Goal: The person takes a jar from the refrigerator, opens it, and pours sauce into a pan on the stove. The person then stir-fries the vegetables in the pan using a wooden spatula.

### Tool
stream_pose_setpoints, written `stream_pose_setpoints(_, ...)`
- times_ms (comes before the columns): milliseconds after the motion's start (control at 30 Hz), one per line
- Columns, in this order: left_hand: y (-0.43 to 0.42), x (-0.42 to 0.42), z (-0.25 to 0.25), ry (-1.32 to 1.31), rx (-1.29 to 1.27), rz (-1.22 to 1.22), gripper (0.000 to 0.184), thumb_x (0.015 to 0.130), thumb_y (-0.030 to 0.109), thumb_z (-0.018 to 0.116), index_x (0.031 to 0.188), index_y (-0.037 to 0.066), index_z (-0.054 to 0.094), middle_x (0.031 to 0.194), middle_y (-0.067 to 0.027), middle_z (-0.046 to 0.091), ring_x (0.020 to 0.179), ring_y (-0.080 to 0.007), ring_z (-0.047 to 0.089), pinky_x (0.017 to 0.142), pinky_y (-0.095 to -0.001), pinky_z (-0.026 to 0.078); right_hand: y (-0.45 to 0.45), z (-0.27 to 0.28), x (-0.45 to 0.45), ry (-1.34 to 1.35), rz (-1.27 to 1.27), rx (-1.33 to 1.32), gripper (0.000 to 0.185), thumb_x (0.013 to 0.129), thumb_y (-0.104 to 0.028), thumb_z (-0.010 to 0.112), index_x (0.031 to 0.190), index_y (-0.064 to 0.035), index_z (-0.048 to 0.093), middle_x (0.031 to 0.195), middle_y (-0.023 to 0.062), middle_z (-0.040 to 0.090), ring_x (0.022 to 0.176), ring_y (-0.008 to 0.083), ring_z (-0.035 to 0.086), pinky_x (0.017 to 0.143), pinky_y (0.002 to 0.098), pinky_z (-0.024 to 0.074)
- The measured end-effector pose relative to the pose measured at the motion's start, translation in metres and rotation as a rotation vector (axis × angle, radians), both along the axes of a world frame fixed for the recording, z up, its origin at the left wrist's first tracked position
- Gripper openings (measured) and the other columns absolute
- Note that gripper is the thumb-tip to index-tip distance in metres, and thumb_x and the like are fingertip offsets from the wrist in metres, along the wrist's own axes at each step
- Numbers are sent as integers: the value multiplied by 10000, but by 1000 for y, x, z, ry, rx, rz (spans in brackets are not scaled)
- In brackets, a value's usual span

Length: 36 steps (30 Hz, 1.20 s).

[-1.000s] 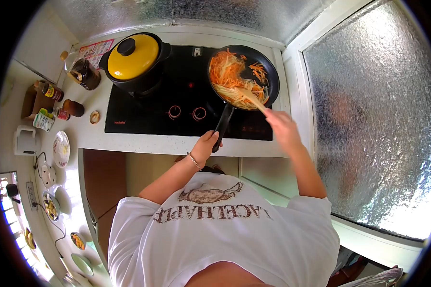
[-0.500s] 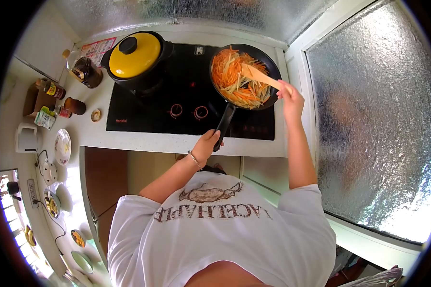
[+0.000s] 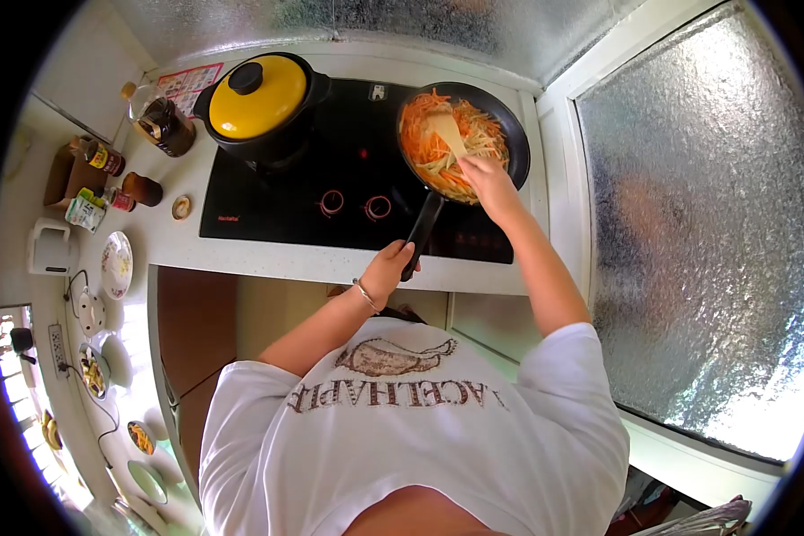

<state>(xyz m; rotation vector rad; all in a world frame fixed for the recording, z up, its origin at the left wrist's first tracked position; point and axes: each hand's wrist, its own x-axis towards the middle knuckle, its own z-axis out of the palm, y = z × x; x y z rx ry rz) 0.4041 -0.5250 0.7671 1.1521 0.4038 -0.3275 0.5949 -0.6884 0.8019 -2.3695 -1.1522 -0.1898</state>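
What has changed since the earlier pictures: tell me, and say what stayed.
The right hand has moved left and in over the near edge of the pan, bringing the wooden spatula with it; the shreds have shifted. Nothing was taken up or let go. The left hand stays on the handle; the yellow-lidded pot is unmoved.

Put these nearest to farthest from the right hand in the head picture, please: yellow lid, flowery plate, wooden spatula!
From the right hand:
1. Wooden spatula, held in it.
2. Yellow lid, on the pot to the left.
3. Flowery plate, farther left on the counter.
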Motion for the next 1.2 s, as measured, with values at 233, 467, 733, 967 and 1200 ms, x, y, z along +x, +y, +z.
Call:
stream_pose_setpoints(233, 0, 0, -5, -10, 13, -5, 258, 935, 248, 416, 817, 52, 534, 684, 1, 522, 620, -80, 424, 599, -222, 345, -25, 41, -12, 27, -74, 111, 233, 840, -103, 554, 1051, -10, 587, 1024, 136, 590, 903, 278, 562, 766, 332, 452)
stream_pose_setpoints(467, -1, -1, -3, -21, 12, 2, 258, 934, 249, 417, 802, 56, 525, 669, 12, 508, 600, -71, 403, 575, -218, 337, 18, 20, -2, -8, 61, 31, 249, 810, -84, 573, 1048, -17, 590, 1017, 130, 595, 939, 275, 561, 790, 334, 455)
stream_pose_setpoints(733, -2, 0, -7, -29, -3, -7, 248, 938, 249, 412, 830, 53, 520, 687, -2, 515, 627, -83, 422, 605, -222, 351, -2, 45, 9, 39, -78, 46, 225, 851, -104, 543, 1055, -34, 604, 1028, 148, 604, 930, 284, 580, 796, 324, 462)
stream_pose_setpoints(967, -1, 1, -5, -17, -1, -15, 249, 939, 251, 412, 826, 58, 520, 687, 2, 513, 624, -79, 411, 601, -220, 343, 20, 15, 44, 78, -124, 152, 235, 861, -128, 540, 1061, -16, 594, 1039, 155, 596, 940, 285, 574, 818, 306, 445)
stream_pose_setpoints(1200, -2, 1, -5, -9, -5, 1, 255, 937, 256, 421, 831, 50, 528, 691, -2, 527, 619, -79, 423, 597, -216, 347, 7, 60, 27, 79, -4, 41, 228, 835, -93, 544, 1045, -22, 596, 1005, 159, 598, 898, 315, 569, 778, 356, 455)
